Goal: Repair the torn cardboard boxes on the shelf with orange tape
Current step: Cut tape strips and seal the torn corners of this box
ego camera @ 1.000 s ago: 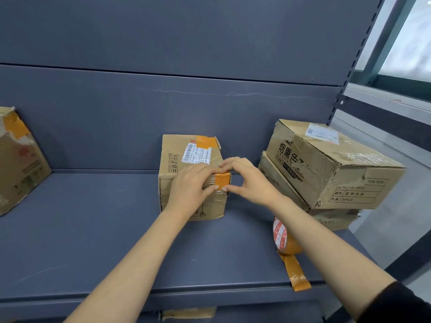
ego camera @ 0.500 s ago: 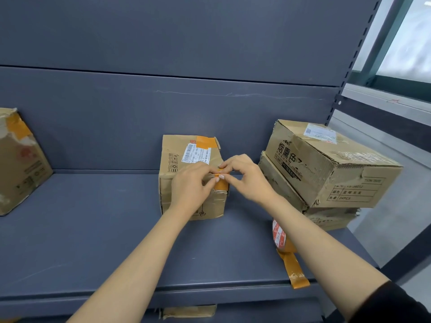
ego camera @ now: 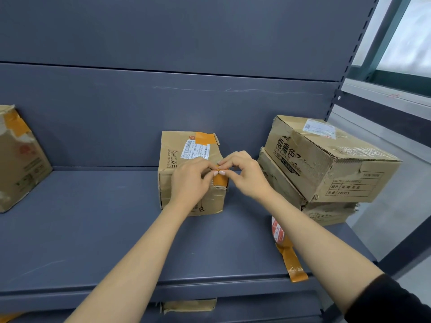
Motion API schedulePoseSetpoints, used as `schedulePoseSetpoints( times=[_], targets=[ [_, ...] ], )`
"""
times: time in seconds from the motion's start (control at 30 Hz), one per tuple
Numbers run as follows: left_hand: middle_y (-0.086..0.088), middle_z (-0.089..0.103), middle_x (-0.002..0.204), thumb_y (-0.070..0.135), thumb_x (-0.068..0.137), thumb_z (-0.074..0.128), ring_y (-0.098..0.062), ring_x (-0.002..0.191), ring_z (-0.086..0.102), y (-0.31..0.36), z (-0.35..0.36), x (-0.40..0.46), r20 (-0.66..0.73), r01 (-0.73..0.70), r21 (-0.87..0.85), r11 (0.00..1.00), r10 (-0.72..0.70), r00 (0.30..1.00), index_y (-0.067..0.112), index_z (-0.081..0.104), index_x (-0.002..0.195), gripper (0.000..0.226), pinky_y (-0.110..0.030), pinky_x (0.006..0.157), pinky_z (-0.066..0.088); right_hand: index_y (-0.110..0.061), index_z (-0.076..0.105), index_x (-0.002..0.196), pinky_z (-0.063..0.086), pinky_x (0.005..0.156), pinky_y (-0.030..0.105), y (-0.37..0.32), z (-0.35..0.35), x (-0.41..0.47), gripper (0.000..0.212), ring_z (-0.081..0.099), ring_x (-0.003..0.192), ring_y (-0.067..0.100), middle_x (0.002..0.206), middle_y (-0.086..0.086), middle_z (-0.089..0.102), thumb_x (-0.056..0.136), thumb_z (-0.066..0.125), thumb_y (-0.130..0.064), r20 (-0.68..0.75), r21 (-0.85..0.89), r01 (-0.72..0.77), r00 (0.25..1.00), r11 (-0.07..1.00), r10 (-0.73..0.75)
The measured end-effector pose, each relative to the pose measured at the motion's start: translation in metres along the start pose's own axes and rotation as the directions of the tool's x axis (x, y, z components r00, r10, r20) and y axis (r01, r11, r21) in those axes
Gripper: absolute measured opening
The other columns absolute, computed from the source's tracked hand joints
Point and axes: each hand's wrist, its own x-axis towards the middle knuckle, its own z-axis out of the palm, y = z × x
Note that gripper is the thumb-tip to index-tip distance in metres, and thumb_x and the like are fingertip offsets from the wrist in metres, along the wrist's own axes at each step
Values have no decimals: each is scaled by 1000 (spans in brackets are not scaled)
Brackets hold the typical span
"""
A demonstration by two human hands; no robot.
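Note:
A small cardboard box [ego camera: 177, 157] with a white label stands mid-shelf. An orange tape strip [ego camera: 220, 180] lies over its torn front right corner. My left hand [ego camera: 190, 180] and my right hand [ego camera: 246, 176] meet at the corner's top edge, fingertips pressing the strip onto the cardboard. Another orange patch [ego camera: 205, 138] sits on the box top. The orange tape roll [ego camera: 278, 231] stands on the shelf under my right forearm, its loose end [ego camera: 293, 266] trailing over the shelf's front edge.
Two stacked worn boxes [ego camera: 331, 159] sit at the right end of the grey shelf [ego camera: 81, 229]. A taped box [ego camera: 18, 159] leans at the far left. A cardboard piece [ego camera: 189, 305] shows on the level below. A window is at the upper right.
The tape strip went from held out in front of the corner to folded down on the box. Both hands closed in on the corner's top edge.

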Motion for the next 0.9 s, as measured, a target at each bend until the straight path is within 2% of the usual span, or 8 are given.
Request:
schedulePoseSetpoints(
  times=[0.1,0.17,0.33,0.43,0.53,0.7,0.8,0.9],
  targets=[
    [6,71,92,31,84,71,-15,90,60,-1,-4,-1,46,20,-21,1000,-19,999,24,74,95,13,-25,70,41,-22,73,103,44,93,24,2,-10,0,19,52,109,4,107,-16,65,85,73,-16,84,42,-61,995,997,58],
    [5,70,99,30,82,74,-15,95,59,-2,-6,0,85,13,-12,1000,-12,996,23,72,101,20,-25,75,41,-23,71,113,41,99,24,5,-13,-2,31,51,115,5,115,-17,63,84,75,-15,124,-4,-62,990,998,63],
    [1,69,108,27,82,75,-19,104,59,0,-4,2,107,4,11,1000,-5,994,21,69,112,32,-29,87,42,-20,67,120,43,100,29,5,-10,-6,37,49,118,8,123,-13,59,85,74,-13,122,-54,-15,992,998,22],
    [0,68,110,26,80,76,-21,105,58,-1,-4,0,130,-44,32,998,40,991,19,68,114,35,-31,90,40,-23,55,131,39,100,23,6,-8,-13,51,43,123,7,136,-8,51,85,74,-16,208,-108,26,978,994,-3],
    [-2,66,112,25,78,77,-23,107,56,-2,-3,-1,166,-86,70,994,74,983,16,65,117,42,-33,91,37,-25,50,135,35,99,16,5,-6,-16,56,40,124,3,140,-9,46,85,74,-17,217,-110,20,976,994,5],
    [3,68,108,30,81,75,-17,104,57,-5,-5,-1,119,-69,-30,997,72,990,23,68,115,36,-31,90,40,-25,63,121,37,90,7,0,-7,-10,38,48,114,1,123,-16,55,85,74,-24,117,-21,-7,993,1000,9],
    [4,71,100,26,85,71,-17,98,60,-5,-3,-1,67,-56,-36,998,58,996,21,73,103,20,-29,84,42,-19,72,106,41,90,16,2,-2,-8,19,52,109,6,113,-15,61,87,71,-20,27,-19,-7,1000,1000,7],
    [4,71,90,23,84,72,-17,89,61,-4,1,0,46,-26,-28,999,28,999,17,76,92,10,-26,78,39,-13,73,94,41,85,20,6,5,-5,7,53,102,12,107,-10,62,88,70,-13,0,-31,6,1000,999,-6]
  ],
)
